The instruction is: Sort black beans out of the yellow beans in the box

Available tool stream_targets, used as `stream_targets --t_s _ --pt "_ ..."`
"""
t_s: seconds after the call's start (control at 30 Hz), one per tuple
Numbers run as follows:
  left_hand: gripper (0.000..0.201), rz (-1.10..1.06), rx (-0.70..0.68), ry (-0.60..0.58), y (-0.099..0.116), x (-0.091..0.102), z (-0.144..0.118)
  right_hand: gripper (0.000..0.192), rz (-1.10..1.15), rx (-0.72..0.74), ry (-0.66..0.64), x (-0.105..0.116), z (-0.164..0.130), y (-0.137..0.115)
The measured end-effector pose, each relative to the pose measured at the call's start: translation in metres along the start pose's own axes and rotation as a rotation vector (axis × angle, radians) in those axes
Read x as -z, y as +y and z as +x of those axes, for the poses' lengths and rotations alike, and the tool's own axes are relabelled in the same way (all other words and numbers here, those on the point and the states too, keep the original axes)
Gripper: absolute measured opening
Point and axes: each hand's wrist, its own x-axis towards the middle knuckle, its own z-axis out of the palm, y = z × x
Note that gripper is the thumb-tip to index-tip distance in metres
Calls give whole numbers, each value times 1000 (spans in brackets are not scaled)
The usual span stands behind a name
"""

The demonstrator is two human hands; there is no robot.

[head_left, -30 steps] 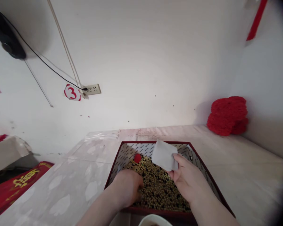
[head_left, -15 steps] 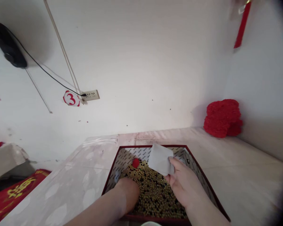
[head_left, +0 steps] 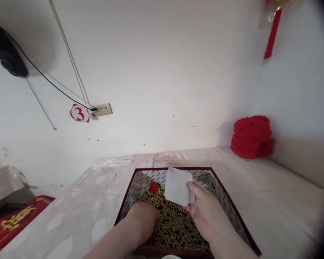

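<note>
Box (head_left: 150,176): placed on the desk (head_left: 275,205), near centre; layered with small gold and black beads (head_left: 175,223).
White folded piece (head_left: 179,187): held over the beads by the right hand (head_left: 205,210), pinched at its right edge; not yet set down.
Left hand (head_left: 143,220): lowered to the beads, near left; fingers hidden, grip cannot be told.
Red ball (head_left: 154,187): lodged far left in the box.
Progress: judged partway; many beads left loose.

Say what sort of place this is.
Probably a room in a home: a beige rectangular wall socket, a long black wall-mounted device corded to it, and a pale patterned covering under a rectangular dark-red box.
</note>
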Motion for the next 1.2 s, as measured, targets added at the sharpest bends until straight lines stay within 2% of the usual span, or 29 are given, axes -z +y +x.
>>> stream_targets --t_s 0.1,0.2,0.37,0.43,0.5,0.63,0.73,0.87,1.0,1.1,1.2 --pt "15 8 82 132 -2 13 -9 21 -55 8 -4 -2 -3 3" --pt "17 -15 129 264 -5 17 -14 24 -177 45 -61 -4 -9 3" --pt "18 -50 156 355 -10 18 -20 29 -502 123 -151 -8 -16 -1" --pt "19 -103 191 451 -9 23 -27 30 -555 165 -186 -8 -17 -1" --pt "17 -204 202 601 -4 28 -36 31 -610 202 -201 -8 -17 1" --pt "11 -332 -26 935 13 30 -44 30 -640 190 -267 -12 -24 5" --pt "11 -258 -132 1074 23 22 -39 29 -573 138 -324 -17 -32 7" --pt "14 -148 -123 1099 28 9 -33 29 -501 83 -281 -18 -34 13" --pt "18 -80 -154 1061 30 1 -32 27 -314 17 -248 -17 -29 19" --pt "20 -93 -157 1031 34 1 -32 24 -222 -15 -251 -17 -29 20" --pt "15 -189 -149 1011 36 6 -34 23 -210 -17 -278 -18 -31 20"
